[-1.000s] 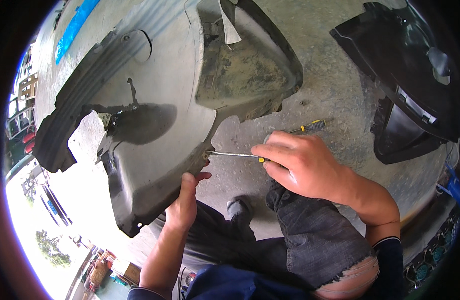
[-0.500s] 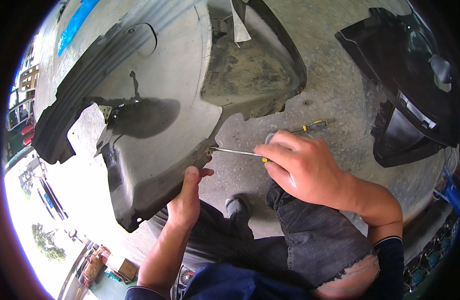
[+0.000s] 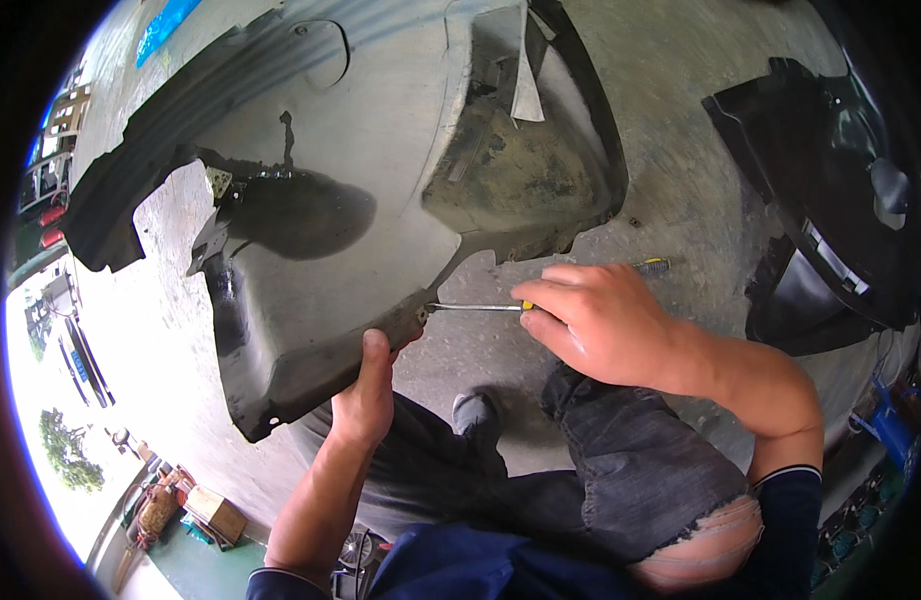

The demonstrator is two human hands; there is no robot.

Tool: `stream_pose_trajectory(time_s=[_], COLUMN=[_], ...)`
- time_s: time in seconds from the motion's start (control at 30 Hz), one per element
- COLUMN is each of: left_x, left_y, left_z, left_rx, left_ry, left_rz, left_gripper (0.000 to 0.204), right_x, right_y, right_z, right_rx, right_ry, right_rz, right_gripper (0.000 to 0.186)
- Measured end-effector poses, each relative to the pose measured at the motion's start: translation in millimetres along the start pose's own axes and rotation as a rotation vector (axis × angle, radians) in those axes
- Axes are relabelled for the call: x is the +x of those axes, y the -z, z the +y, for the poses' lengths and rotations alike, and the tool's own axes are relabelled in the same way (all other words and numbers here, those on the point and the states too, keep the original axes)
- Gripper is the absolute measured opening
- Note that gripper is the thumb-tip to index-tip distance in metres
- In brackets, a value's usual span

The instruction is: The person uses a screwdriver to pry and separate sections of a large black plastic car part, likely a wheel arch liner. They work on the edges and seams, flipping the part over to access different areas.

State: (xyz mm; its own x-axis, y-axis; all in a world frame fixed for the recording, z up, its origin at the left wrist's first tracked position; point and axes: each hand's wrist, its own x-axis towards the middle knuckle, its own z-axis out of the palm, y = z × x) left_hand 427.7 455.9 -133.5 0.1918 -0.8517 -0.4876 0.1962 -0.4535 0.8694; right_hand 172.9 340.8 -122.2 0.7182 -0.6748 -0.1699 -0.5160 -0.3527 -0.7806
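Clasped in the left hand point(image 3: 363, 405), thumb on top, is the lower edge of a grey plastic panel point(image 3: 325, 265), lifted before the person's knees. Right fingers grasp a screwdriver point(image 3: 478, 307) by its handle; its tip meets the panel's lower right edge, though whether it is inserted cannot be told. Left of the panel, a small blue plate point(image 3: 80, 365) outdoors bears pale marks, too small to make out.

Since a second ago the scene has turned clockwise: the panel's left end appears higher, and the black molded piece point(image 3: 820, 185) to the panel's right appears lower. A second screwdriver point(image 3: 655, 266), right of the panel, is now more covered by the right hand point(image 3: 608, 328).

Scuffed concrete floor point(image 3: 670, 110) spreads around the panel. Blue sheeting point(image 3: 166, 30) lies beyond its upper left; a cardboard box point(image 3: 216, 516) stands below its lower left corner.
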Motion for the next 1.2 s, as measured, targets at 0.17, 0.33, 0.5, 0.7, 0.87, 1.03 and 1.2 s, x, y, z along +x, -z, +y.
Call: stream_pose_trajectory(time_s=[0.17, 0.33, 0.5, 0.7, 0.87, 1.03, 1.2], left_x=[0, 13, 21, 10, 6, 8, 7], left_y=[26, 51, 51, 42, 39, 46, 39], left_z=[-13, -25, -39, -28, -28, -36, -32], left_rx=[0.071, 0.195, 0.153, 0.278, 0.17, 0.168, 0.088], left_ry=[-0.008, -0.059, -0.146, -0.197, -0.219, -0.202, -0.237], left_rz=[0.009, -0.068, 0.041, 0.164, 0.258, 0.239, 0.296], left_gripper=[0.053, 0.047, 0.034, 0.035, 0.034, 0.035, 0.033], right_x=[15, 27, 28, 38, 36, 33, 42], right_y=[-9, -19, -30, -16, -20, -29, -27], right_z=[1, 2, 8, -3, -2, 8, 14], right_rx=[-0.146, -0.048, 0.025, -0.044, 0.019, 0.181, 0.262], right_ry=[0.173, 0.116, 0.078, 0.064, 0.028, -0.09, -0.096], right_rz=[0.018, -0.012, -0.065, -0.175, -0.192, -0.183, -0.226], right_gripper=[0.022, 0.018, 0.024, 0.023, 0.024, 0.025, 0.025])
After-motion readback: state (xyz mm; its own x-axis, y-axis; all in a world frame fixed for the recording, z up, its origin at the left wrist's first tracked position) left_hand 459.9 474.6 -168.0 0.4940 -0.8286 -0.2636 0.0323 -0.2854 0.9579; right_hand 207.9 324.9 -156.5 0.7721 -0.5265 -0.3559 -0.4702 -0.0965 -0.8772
